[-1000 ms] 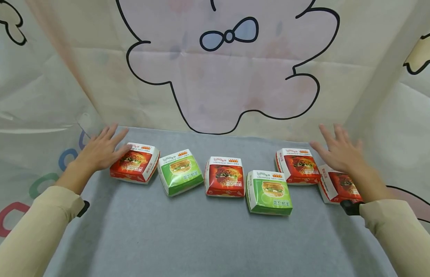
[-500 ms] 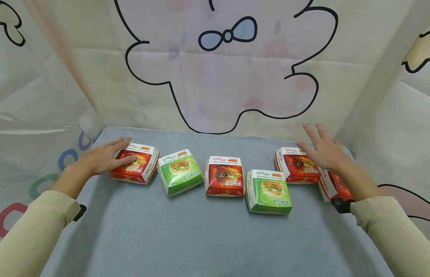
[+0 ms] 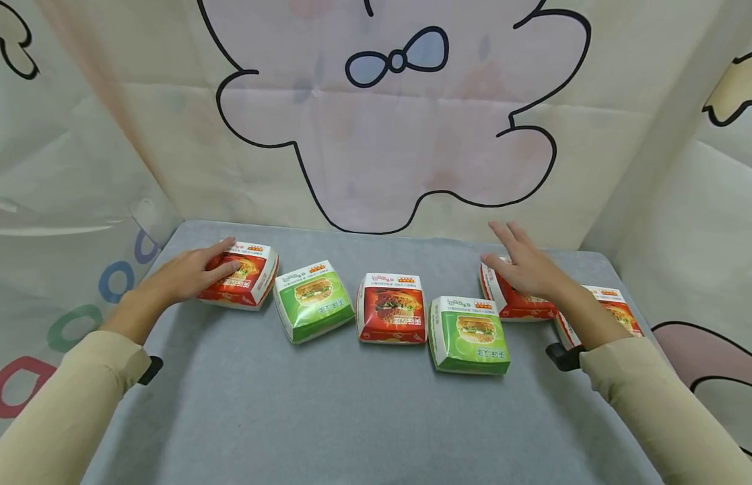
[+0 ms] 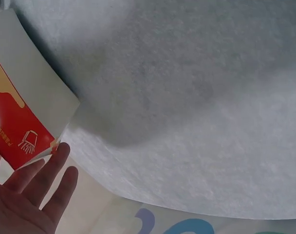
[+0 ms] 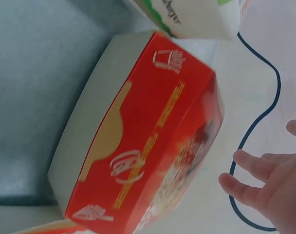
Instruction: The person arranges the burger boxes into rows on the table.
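Observation:
My left hand (image 3: 184,275) holds the leftmost red burger box (image 3: 250,273), thumb over its printed top and fingers at its far side. In the left wrist view, the fingertips touch a corner of that box (image 4: 21,122). Over the red burger box second from the right (image 3: 518,304) hovers my right hand (image 3: 527,268), fingers spread and partly covering it. The right wrist view has a red box (image 5: 148,136) below that hand, apart from the fingers. Partly behind my right forearm lies another red burger box (image 3: 618,311).
Between the hands lie a green burger box (image 3: 315,301), a red one (image 3: 392,310) and a second green one (image 3: 470,337). All rest on a grey cloth-covered table (image 3: 351,417). A printed curtain (image 3: 363,155) stands behind, with curtain walls on both sides.
The left hand has come down onto the leftmost red box and taken hold, and the box has shifted slightly up and right. The right hand has moved left, over the second red box from the right.

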The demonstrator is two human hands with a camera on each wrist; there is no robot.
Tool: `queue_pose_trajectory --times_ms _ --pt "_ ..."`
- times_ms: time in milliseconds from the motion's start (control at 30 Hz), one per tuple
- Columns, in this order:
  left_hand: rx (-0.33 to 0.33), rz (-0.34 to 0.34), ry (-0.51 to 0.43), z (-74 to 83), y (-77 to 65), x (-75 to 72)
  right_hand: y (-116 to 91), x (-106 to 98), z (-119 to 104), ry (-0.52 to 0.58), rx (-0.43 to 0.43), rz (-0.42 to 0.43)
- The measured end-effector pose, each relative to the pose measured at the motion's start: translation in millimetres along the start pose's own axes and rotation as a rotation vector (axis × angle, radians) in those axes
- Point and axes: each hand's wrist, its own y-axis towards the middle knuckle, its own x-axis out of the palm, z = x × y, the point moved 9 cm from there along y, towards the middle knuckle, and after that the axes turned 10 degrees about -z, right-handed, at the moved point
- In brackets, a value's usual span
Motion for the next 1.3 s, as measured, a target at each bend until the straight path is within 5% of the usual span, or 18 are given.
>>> queue_pose_trajectory --times_ms 733,1100,1300 --pt "-0.118 0.057 0.011 11.6 15.1 -7.7 31.6 14.9 -56.9 0.121 -0.094 -0.012" --pt "-0.150 0.177 0.032 17.3 19.1 -12.0 46.0 24.0 -74.9 0.138 -0.117 -0.021" --pt "-0.142 0.152 0.006 18.5 24.6 -7.6 52.3 29.6 -89.4 0.144 -0.166 -0.029"
